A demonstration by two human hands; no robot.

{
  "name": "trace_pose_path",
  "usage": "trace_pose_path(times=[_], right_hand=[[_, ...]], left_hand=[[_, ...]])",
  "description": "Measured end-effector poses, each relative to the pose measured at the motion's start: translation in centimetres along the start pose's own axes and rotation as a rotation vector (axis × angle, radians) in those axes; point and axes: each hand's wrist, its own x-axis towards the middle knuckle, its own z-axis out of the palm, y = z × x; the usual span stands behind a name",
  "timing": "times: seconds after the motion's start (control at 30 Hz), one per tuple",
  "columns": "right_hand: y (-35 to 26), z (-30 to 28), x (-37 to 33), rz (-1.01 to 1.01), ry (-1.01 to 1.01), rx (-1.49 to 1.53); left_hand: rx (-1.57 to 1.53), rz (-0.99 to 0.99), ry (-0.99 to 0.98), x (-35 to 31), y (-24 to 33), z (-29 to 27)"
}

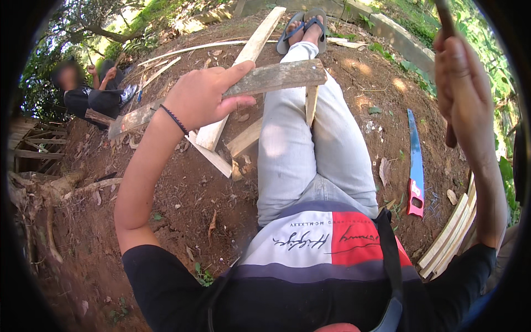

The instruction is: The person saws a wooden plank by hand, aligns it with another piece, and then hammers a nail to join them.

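My left hand (206,95) grips a weathered grey board (279,77) from above, index finger stretched along it and thumb on the near side. The board runs across my thighs, its right end above a short upright piece of wood (311,105) between my legs. Raised at the upper right, my right hand (463,83) is closed around a brown wooden handle (446,19); the tool's head is out of the picture, so its kind does not show. A long pale plank (251,52) passes under the weathered board, and a shorter wood piece (243,138) lies beside my left leg.
On the dirt to my right lies a handsaw (416,160) with a blue blade and red handle. Several pale wood strips (452,235) lie nearer me. Another person (91,91) sits at the far left. A low concrete edge (404,41) runs behind my sandalled feet.
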Motion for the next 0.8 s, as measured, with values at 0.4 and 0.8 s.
trace_pose_path(times=[0.4,0.8], right_hand=[[2.3,2.8,-1.8,-0.129,-0.416,-0.404],[1.7,3.7,-1.8,0.051,-0.036,-0.055]], left_hand=[[-0.053,-0.039,-0.057,0.1,0.7,-0.3],[-0.105,-0.017,-0.037,0.2,0.5,-0.4]])
